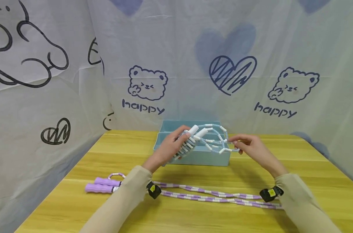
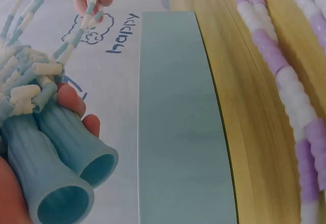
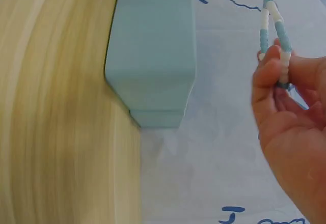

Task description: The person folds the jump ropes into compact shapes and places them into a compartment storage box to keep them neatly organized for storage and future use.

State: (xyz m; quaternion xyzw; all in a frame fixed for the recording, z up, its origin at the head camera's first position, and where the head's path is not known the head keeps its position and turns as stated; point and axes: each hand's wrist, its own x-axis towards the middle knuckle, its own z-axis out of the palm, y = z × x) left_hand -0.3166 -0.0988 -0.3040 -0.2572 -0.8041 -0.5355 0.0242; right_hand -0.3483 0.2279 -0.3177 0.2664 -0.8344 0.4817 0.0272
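In the head view my left hand [image 1: 171, 147] grips a light-blue and white beaded jump rope [image 1: 187, 148], its cord wound round the two handles. Blue handles [image 2: 33, 163] with hollow, flared ends stick out of the grip in the left wrist view, thumb on one side and fingertips on the other. From the bundle, loose loops of cord stretch toward the right. My right hand [image 1: 250, 148] pinches the end of these loops between thumb and fingers. Close up in the right wrist view, the beaded cord [image 3: 282, 35] runs upward from that pinch.
Behind the hands stands a light-blue box [image 1: 205, 159] with its lid [image 1: 191, 124] raised. A purple and white jump rope [image 1: 193, 198] lies stretched across the wooden table [image 1: 237, 220], its purple handles [image 1: 99, 188] at the left. A printed cloth [image 1: 182, 48] hangs behind.
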